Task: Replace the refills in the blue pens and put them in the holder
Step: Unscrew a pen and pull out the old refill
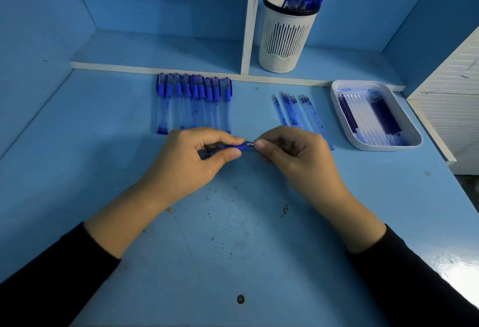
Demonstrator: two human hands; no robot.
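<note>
Since the pen [237, 147] at frame centre looks light, stiff and slick, the left grip [191, 163] clamps its barrel while the right grip [293, 155] pinches its tip.

Cool, even, rather dim light seems to come from overhead and lies flat on the blue surface [233, 236]. It leaves only a faint soft shadow at 9 o'clock of the left grip [186, 160] and deeper shade in the recess at 11 o'clock. A white patch of glare burns out the surface's edge at 4 o'clock. The wide lens bows the shelf [155, 67] edge and leans the walls outward near the rim, and the right grip [293, 155] looks slightly smeared beside the crisper blue pen [239, 147].
</note>
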